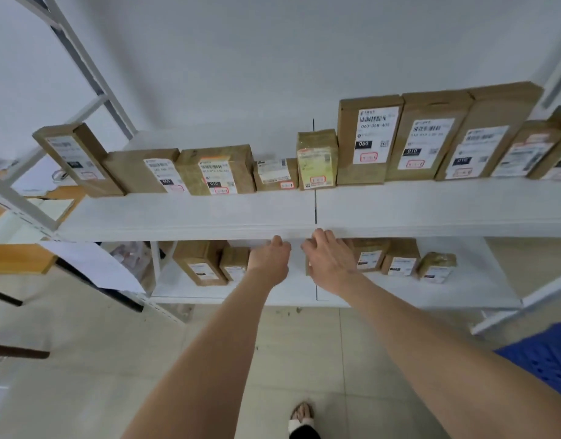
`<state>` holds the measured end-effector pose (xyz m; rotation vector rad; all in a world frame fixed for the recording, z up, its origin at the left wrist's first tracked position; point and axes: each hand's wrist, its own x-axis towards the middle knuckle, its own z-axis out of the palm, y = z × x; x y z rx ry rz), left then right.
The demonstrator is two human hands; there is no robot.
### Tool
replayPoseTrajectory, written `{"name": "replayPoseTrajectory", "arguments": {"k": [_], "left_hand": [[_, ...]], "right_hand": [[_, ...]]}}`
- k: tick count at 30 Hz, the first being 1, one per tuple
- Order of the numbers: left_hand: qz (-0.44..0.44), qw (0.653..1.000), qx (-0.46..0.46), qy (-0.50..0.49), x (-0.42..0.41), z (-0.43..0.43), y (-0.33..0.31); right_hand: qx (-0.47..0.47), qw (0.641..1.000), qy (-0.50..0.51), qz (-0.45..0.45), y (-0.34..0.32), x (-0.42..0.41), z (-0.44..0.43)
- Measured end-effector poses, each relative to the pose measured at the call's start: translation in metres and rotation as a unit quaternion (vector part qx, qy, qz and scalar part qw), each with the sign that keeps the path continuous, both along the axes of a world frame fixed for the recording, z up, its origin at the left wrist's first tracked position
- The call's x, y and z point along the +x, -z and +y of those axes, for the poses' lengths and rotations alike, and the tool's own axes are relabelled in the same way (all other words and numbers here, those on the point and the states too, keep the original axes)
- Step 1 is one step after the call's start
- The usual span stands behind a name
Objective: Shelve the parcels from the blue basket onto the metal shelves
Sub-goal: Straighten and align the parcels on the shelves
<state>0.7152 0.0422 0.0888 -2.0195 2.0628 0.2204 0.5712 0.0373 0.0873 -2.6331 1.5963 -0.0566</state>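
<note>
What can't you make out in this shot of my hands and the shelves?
Head view only.
1. Left hand and right hand: seen from the back, so fingertips and any grip are hidden.
2. Basket: cut off by the right edge, contents unseen.
3. Lower-shelf labels: too small and blurred to read.

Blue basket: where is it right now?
Head view, lower right edge: the blue basket is partly cut off by the frame, below the right end of the lower shelf and just right of the right forearm.
</note>
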Motion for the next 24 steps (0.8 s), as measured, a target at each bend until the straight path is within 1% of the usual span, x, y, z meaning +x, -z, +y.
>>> {"name": "replayPoseTrajectory", "arguments": {"k": [4, 7, 9, 11, 13, 15, 17, 20, 24], "left_hand": [[0.026, 0.995, 0.084, -0.042, 0.000, 0.000, 0.076], [0.032, 0.992, 0.110, -0.057, 0.008, -0.009, 0.141], [0.031, 0.992, 0.110, -0.061, 0.021, -0.020, 0.183], [0.026, 0.993, 0.092, -0.065, 0.039, -0.040, 0.216], [0.030, 0.994, 0.051, -0.090, 0.059, -0.064, 0.237], [0.047, 0.991, 0.002, -0.122, 0.075, -0.086, 0.255], [0.049, 0.989, -0.020, -0.139, 0.087, -0.102, 0.277], [0.048, 0.990, -0.035, -0.125, 0.098, -0.119, 0.312], [0.045, 0.989, -0.067, -0.125, 0.104, -0.130, 0.346]], "right_hand": [[0.073, 0.997, 0.015, 0.025, 0.072, 0.005, -0.006], [0.113, 0.992, 0.043, 0.041, 0.136, 0.012, -0.026], [0.127, 0.990, 0.061, 0.025, 0.180, 0.020, -0.040], [0.127, 0.990, 0.068, 0.005, 0.218, 0.026, -0.054], [0.119, 0.990, 0.078, -0.013, 0.252, 0.029, -0.076], [0.100, 0.988, 0.110, -0.026, 0.282, 0.029, -0.099], [0.081, 0.988, 0.130, -0.028, 0.309, 0.028, -0.117], [0.032, 0.992, 0.124, -0.021, 0.338, 0.030, -0.135], [-0.017, 0.987, 0.144, -0.066, 0.358, 0.036, -0.158]]}}
